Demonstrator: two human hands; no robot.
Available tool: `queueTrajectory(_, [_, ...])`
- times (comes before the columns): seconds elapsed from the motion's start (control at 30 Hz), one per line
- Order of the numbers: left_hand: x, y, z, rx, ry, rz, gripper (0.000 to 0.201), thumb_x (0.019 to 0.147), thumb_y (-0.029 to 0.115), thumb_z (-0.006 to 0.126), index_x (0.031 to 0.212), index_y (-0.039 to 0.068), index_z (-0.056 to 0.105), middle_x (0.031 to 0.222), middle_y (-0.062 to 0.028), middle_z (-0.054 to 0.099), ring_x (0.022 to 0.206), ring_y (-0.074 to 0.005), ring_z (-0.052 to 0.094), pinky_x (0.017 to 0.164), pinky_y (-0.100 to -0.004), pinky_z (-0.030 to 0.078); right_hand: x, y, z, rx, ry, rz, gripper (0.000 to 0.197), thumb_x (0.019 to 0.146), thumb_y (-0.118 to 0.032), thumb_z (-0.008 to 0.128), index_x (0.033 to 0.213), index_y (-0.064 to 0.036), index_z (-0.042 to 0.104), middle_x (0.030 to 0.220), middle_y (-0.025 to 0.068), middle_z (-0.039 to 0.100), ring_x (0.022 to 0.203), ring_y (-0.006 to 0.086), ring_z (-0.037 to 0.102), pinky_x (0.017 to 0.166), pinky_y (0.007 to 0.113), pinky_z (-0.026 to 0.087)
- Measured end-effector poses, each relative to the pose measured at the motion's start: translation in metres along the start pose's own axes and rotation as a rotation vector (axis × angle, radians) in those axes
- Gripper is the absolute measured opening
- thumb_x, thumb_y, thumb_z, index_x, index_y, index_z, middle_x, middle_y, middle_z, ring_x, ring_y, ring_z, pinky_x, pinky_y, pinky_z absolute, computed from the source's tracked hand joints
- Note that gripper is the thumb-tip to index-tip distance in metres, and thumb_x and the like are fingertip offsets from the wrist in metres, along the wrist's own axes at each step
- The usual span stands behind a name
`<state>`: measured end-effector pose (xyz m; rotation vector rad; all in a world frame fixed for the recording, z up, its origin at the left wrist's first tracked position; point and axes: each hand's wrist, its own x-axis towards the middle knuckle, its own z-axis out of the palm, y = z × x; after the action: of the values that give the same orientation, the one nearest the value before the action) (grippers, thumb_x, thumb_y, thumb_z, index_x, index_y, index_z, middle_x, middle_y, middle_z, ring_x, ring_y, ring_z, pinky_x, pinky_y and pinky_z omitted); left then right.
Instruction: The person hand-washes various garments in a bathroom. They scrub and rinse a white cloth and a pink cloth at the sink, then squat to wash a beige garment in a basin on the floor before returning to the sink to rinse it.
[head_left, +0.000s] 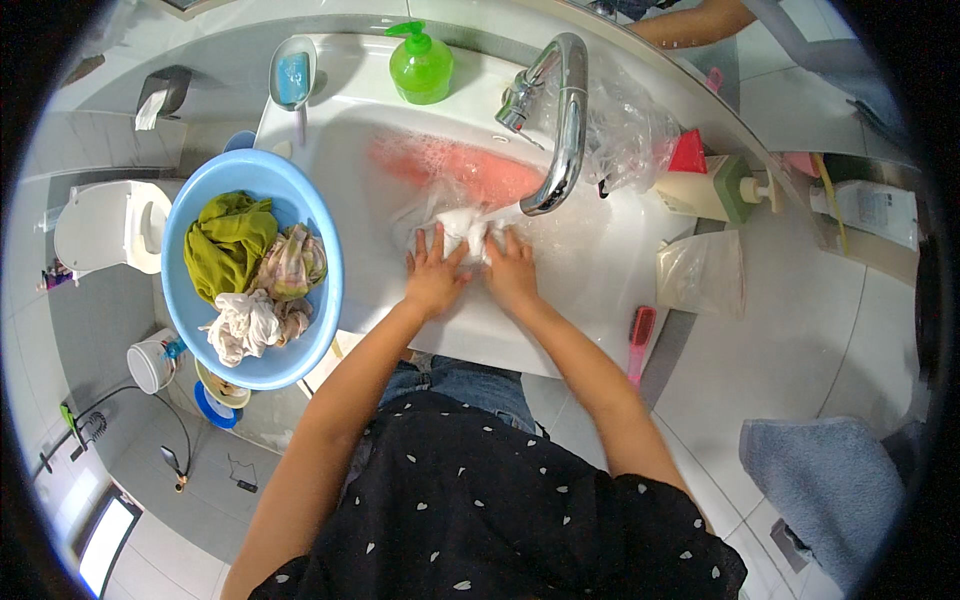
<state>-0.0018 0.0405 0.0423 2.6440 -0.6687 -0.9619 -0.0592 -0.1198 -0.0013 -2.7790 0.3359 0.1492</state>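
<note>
A wet white cloth (462, 228) lies bunched in the white sink (590, 290), right under the faucet's spout. My left hand (434, 276) grips its left side, with fingers spread over the fabric. On the other side my right hand (512, 270) holds the cloth too, close to the left one. Water runs from the chrome faucet (572, 120) onto it. Just beyond, a pinkish-red cloth (490, 172) lies in sudsy water. The undersides of both hands are hidden.
A light blue basin (330, 255) holding several crumpled clothes stands at the left. On the rim are a soap dish (293, 103) with blue soap, a green pump bottle (421, 75), a pink brush (641, 335) and a large pump bottle (705, 187). A clear plastic bag (630, 130) sits behind the faucet.
</note>
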Motion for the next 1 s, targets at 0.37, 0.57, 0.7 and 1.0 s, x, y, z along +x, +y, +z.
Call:
queueTrajectory(0.37, [0.013,-0.017,-0.033,-0.964,0.147,-0.123,0.048,0.085,0.021,0.055,0.13,0.009,0.042,0.122,-0.017,0.053,0.116,-0.0277,0.048,0.098,-0.0365,0.034,-0.001,-0.011,-0.038,0.188,-0.294,0.106,0.033,0.077,-0.008,0.06,0.109,-0.0076,0.057,0.089,0.0174,0.058,0.087,0.0345,0.058,0.076,0.041,0.046])
queueTrajectory(0.57, [-0.021,0.01,-0.047,-1.649,-0.095,-0.533,0.066,0.086,0.048,0.054,0.141,0.032,0.021,0.144,-0.015,0.024,0.124,-0.0336,0.036,0.096,-0.0531,0.033,0.009,-0.031,-0.069,0.827,0.17,0.177,0.026,0.072,0.003,0.051,0.086,-0.0101,0.069,0.089,0.0086,0.064,0.089,0.0254,0.053,0.079,0.035,0.044])
queueTrajectory(0.7, [-0.013,0.017,-0.075,-2.303,-0.311,-0.245,0.076,0.081,0.064,0.05,0.139,0.019,0.03,0.133,-0.0168,0.04,0.117,-0.03,0.046,0.096,-0.0502,0.04,-0.023,-0.094,-0.12,0.89,0.222,-0.218,0.017,0.061,0.001,0.057,0.069,-0.0119,0.065,0.08,0.0051,0.054,0.087,0.025,0.049,0.079,0.036,0.04])
queueTrajectory(1.0, [0.027,-0.012,-0.017,-2.518,-0.82,0.276,0.043,0.088,0.048,0.049,0.112,0.013,0.051,0.084,-0.0052,0.053,0.076,-0.0159,0.055,0.067,-0.0274,0.049,-0.006,-0.14,-0.116,0.691,0.438,-0.419,0.008,0.069,-0.017,0.063,0.075,-0.0123,0.061,0.087,0.0047,0.052,0.087,0.0252,0.051,0.075,0.04,0.039])
